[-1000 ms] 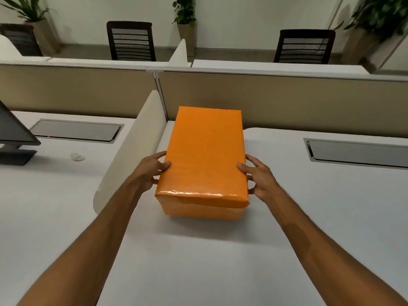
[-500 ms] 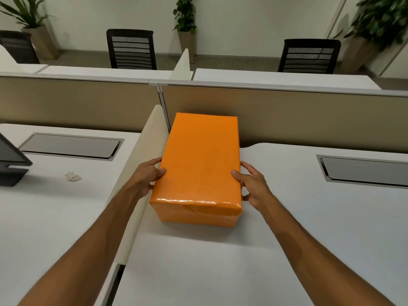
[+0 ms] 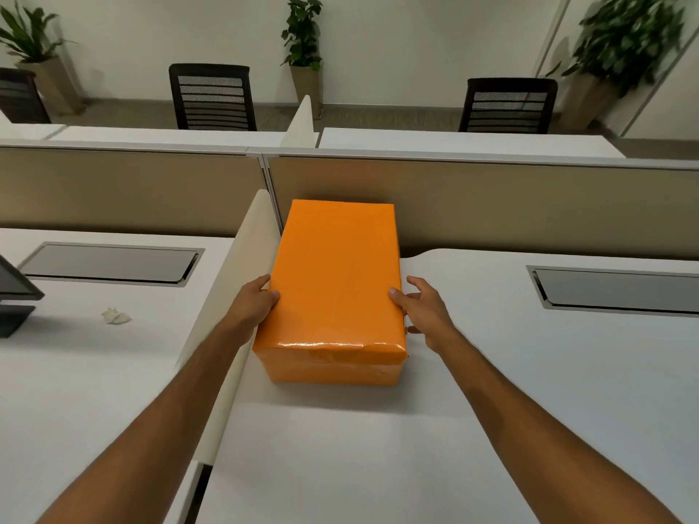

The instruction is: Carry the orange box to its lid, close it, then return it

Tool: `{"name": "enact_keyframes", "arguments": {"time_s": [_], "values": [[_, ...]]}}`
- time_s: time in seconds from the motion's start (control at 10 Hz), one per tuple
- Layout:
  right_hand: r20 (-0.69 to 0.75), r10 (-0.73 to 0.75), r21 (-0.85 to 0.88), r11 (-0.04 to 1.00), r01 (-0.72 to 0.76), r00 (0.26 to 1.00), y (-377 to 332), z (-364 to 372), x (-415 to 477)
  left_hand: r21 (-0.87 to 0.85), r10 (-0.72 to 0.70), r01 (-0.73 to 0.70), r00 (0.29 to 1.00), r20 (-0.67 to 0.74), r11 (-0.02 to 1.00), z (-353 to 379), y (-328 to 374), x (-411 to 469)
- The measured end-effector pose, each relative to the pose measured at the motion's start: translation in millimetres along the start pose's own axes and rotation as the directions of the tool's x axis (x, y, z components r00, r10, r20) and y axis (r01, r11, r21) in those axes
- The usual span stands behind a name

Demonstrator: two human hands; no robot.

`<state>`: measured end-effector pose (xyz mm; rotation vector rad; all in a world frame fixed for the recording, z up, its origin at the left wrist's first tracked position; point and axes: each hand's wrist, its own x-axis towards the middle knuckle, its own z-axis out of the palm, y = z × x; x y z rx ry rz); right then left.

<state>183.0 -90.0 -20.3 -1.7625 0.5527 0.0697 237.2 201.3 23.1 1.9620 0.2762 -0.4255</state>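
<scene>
The orange box [image 3: 336, 281] stands on the white desk [image 3: 378, 448] with its orange lid on, its far end against the beige partition [image 3: 491, 206]. My left hand [image 3: 253, 306] presses flat on the box's left side, squeezed between it and the cream side divider [image 3: 242, 296]. On the right side my right hand [image 3: 421, 312] has its thumb on the lid's edge and its fingers spread along the wall. The lid's near edge looks wrinkled and glossy.
A grey cable hatch [image 3: 620, 291] is set into the desk at the right. The neighbouring desk at the left has another hatch [image 3: 109, 262], a monitor base [image 3: 15, 308] and a crumpled paper scrap [image 3: 115, 316]. Black chairs and potted plants stand beyond the partition.
The box has slid away from me and to the left, up to the partition and the side divider. Both hands stayed on its sides; the right fingers have spread.
</scene>
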Motion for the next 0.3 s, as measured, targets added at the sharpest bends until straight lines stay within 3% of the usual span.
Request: {"name": "enact_keyframes", "arguments": {"time_s": [0.2, 0.3], "values": [[-0.100, -0.146, -0.216, 0.969, 0.122, 0.984, -13, -22, -20, 0.388, 0.246, -0.205, 0.967, -0.060, 0.899, 16, 9, -24], [-0.122, -0.183, -0.242, 0.959, 0.149, 0.976, -21, -39, -34, 0.450, 0.369, -0.308, 0.928, -0.053, 0.838, 30, 16, -36]]}}
